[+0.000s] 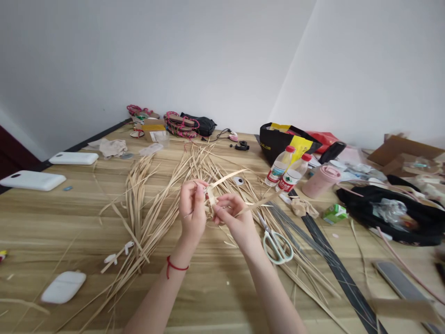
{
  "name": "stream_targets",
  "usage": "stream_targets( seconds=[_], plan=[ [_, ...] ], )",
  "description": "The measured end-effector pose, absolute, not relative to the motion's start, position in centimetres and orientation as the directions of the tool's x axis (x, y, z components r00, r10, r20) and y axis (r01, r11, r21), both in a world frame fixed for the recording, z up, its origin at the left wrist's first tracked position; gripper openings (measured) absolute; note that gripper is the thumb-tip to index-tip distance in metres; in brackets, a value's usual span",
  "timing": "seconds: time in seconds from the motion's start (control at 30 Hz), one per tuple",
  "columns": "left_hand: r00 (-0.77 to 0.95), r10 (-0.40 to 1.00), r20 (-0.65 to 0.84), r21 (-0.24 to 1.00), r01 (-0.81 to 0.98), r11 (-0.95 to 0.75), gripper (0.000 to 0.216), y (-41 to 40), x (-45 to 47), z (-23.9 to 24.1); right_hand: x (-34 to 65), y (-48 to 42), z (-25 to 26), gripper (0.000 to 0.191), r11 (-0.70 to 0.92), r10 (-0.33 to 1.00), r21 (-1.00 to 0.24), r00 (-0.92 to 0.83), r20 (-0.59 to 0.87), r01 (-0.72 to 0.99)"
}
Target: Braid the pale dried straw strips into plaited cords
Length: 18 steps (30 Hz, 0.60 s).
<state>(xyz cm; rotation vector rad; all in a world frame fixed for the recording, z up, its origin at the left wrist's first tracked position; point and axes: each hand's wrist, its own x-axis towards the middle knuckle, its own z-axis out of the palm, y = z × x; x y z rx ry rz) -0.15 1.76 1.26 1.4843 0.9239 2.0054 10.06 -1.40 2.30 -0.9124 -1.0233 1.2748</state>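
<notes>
My left hand (pixel 193 206) and my right hand (pixel 238 220) meet above the middle of the table. Between their fingertips is a small piece of folded pale straw strips (pixel 212 195). One loose strip end sticks out to the upper right, and another trails right past my right hand. The left thumb and fingers pinch the piece from the left, while the right thumb presses its lower right side. Fingers partly hide the folds. Beneath and behind the hands lie long loose straw strips (pixel 167 199). Scissors (pixel 278 246) with pale green handles rest beside my right wrist.
Two water bottles (pixel 291 175), a pink cup (pixel 321 181) and a black-yellow bag (pixel 278 139) stand at right. A black pouch (pixel 392 213) and phone (pixel 399 280) lie farther right. White devices (pixel 33 180) and an earbud case (pixel 63 287) are left. Sandals (pixel 181 124) sit by the wall.
</notes>
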Motion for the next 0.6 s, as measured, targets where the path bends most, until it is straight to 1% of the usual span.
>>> stream_targets(
  seconds=[0.17, 0.3, 0.4, 0.5, 0.6],
  plan=[
    [-0.294, 0.753, 0.589, 0.781, -0.029, -0.623, 0.013, 1.7, -0.2, 1.1, 9.8, -1.8, 2.4, 0.029, 0.038, 0.993, -0.963, -0.099, 0.067, -0.268],
    [-0.301, 0.774, 0.557, 0.789, -0.101, -0.606, 0.012, 1.6, -0.1, 1.3, 9.8, -2.2, 2.8, 0.026, 0.038, 0.990, -0.980, -0.127, 0.064, -0.195],
    [-0.315, 0.790, 0.526, 0.787, -0.172, -0.593, 0.011, 1.7, -0.1, 1.5, 10.2, -2.5, 3.1, 0.023, 0.017, 0.984, -0.995, -0.173, 0.034, -0.103],
    [-0.323, 0.818, 0.477, 0.793, -0.243, -0.558, 0.012, 1.9, -0.4, 1.7, 10.9, -2.8, 3.4, 0.023, -0.014, 0.967, -1.000, -0.254, -0.014, 0.004],
    [-0.288, 0.866, 0.409, 0.790, -0.362, -0.494, 0.014, 2.3, -0.8, 1.7, 11.5, -3.0, 3.4, 0.022, -0.004, 0.938, -0.996, -0.344, -0.036, 0.093]
  ],
)
